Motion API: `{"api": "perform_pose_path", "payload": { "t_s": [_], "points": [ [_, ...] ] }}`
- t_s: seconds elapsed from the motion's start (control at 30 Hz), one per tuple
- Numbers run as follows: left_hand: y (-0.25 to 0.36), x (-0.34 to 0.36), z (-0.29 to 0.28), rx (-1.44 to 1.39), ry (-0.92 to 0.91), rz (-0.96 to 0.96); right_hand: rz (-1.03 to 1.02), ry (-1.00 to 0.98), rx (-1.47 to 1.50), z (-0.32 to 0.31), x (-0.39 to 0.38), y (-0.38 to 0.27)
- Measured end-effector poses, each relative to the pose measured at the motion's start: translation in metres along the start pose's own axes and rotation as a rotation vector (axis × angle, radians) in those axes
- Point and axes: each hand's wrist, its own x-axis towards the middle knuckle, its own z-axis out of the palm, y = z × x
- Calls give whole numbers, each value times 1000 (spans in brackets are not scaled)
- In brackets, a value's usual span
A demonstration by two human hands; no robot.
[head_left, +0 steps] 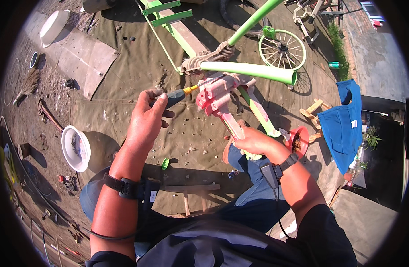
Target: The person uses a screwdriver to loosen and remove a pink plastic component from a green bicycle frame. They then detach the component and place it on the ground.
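Observation:
My left hand (151,111) holds a screwdriver (175,99) with a grey and yellow handle between thumb and fingers, some fingers loosely curled. Its metal shaft angles up to the right against a pink, dusty clamp-like fitting (213,97) on a green metal frame; I cannot make out exactly where the tip rests. My right hand (249,140) is closed on the lower part of a pink bar (227,121) below that fitting. A green tube (244,67) crosses just above, joined to a grimy grey bracket (193,64).
A spoked wheel (269,51) lies at upper right. A white bucket (67,149), pipe wrench (48,115) and white basin (53,29) are on the left. At right are a blue cloth (340,133), wooden stool (313,109) and red bowl (303,141). A brown board (93,71) lies upper left.

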Motion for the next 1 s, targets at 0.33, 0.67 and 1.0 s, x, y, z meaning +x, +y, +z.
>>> {"api": "perform_pose_path", "payload": {
  "t_s": [0.33, 0.67, 1.0],
  "points": [
    [1, -5, 5, 80, 41, 104, -12, -19, 19, 0, 1, 0],
    [2, -3, 0, 50, 44, 62, -81, -40, -21, 0, 6, 9],
    [6, -2, 0, 72, 11, -9, -69, -54, -16, -2, 5, 10]
  ]
}}
